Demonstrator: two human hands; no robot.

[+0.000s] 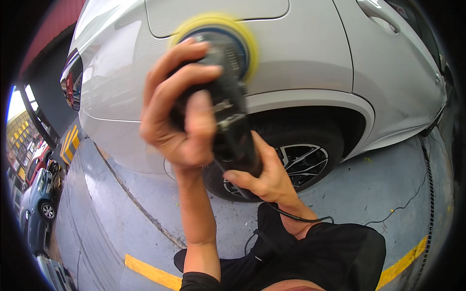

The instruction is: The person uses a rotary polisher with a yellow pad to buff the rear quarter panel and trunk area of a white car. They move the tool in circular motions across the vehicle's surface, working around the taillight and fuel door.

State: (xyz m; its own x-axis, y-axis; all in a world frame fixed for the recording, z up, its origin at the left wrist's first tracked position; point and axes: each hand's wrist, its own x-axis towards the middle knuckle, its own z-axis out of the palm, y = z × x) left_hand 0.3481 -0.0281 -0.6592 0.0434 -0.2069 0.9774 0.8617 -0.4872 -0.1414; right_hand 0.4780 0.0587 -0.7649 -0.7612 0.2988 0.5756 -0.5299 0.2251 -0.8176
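Observation:
A black electric car polisher (233, 138) is raised against the white car's rear quarter panel (302, 54). Its yellow foam pad (252, 47) appears blurred and lies over the paint just below the fuel flap (218, 9). My left hand (178, 109) grips the polisher near its head, fingers wrapped over the top. Farther back, my right hand (271, 178) is closed around the rear handle. A black power cord (298, 218) runs from the handle end past my right forearm. My hands and the tool hide part of the panel and the pad's left side.
The rear wheel (305, 163) sits below the tool, under the wheel arch trim (309, 96). Across the grey floor (142, 189) at right trails a thin cable (404, 205), near a drain grating (429, 196). A tail lamp (71, 80) is at left; parked cars (36, 211) stand beyond.

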